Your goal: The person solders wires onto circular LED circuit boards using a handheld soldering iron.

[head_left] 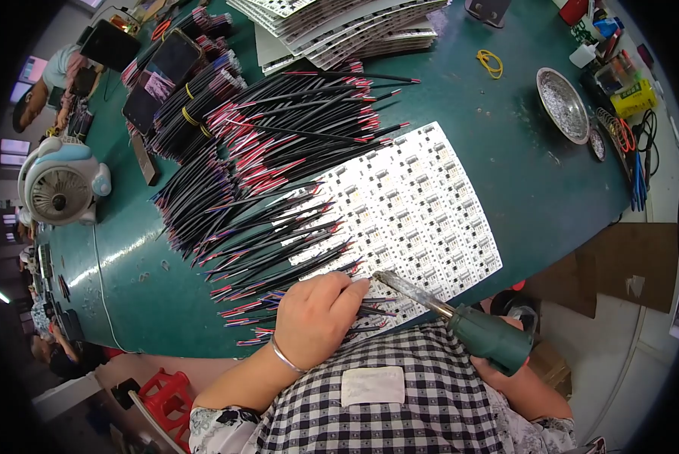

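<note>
My left hand [320, 314] is closed, thumb and fingertips pinched low over the white circuit board panel [423, 197]. Black cables [279, 259] with red and blue wire ends run under it, and it appears to grip one of these, mostly hidden by the fingers. A soldering iron [492, 340] with a thick dark green handle is in my right hand [491, 371], fingers wrapped round it. The iron's tip is just right of the left fingertips, at the board. Rows of small components cover the panel, and several cables lie across its left side.
Bundles of black cables [196, 200] lie left of the panel, with a stack of panels [347, 34] behind. A small fan [60, 185] stands at left; phones [177, 54] rest on cable bundles. A metal dish [562, 106] and yellow band [490, 64] are at right on the green table [506, 166].
</note>
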Demonstrator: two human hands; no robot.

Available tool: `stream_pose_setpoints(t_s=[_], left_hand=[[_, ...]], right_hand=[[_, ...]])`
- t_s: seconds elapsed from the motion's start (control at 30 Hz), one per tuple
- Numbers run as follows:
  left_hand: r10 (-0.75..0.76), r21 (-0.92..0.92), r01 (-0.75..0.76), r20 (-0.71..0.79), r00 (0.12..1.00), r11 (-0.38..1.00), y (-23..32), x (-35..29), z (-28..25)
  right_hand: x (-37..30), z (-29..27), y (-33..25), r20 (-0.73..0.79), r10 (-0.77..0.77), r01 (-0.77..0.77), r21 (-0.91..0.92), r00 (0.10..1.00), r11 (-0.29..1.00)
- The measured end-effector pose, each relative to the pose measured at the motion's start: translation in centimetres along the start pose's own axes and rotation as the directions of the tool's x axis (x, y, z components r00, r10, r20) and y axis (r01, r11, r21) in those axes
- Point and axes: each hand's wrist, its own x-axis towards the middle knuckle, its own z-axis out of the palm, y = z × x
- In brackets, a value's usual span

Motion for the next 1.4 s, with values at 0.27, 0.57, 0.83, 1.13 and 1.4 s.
stream_pose_setpoints(t_s=[0.27, 0.57, 0.83, 1.13, 1.4], left_hand=[[-0.005, 0.013, 0.005, 0.010, 1.000, 1.000, 0.0, 0.0, 0.0], [0.007, 0.015, -0.007, -0.006, 1.000, 1.000, -0.1, 0.1, 0.0], [0.078, 0.030, -0.077, -0.039, 0.996, 0.997, -0.3, 0.4, 0.0], [0.081, 0.033, -0.079, -0.049, 0.996, 0.996, -0.3, 0.3, 0.2], [0.066, 0.022, -0.065, -0.047, 0.997, 0.998, -0.4, 0.3, 0.3]], right_hand=[[2.1, -0.5, -1.0, -0.053, -0.233, 0.224, -0.142, 0.971, 0.964], [1.1, -0.4, -1.0, -0.101, -0.164, 0.151, -0.122, 0.981, 0.981], [-0.3, 0.9, 0.1, -0.100, 0.031, -0.012, 0.183, 0.995, 0.983], [0.4, 0.1, -0.5, -0.053, -0.077, 0.076, -0.021, 0.996, 0.997], [1.1, -0.2, -0.8, -0.094, -0.150, 0.142, -0.085, 0.984, 0.986]])
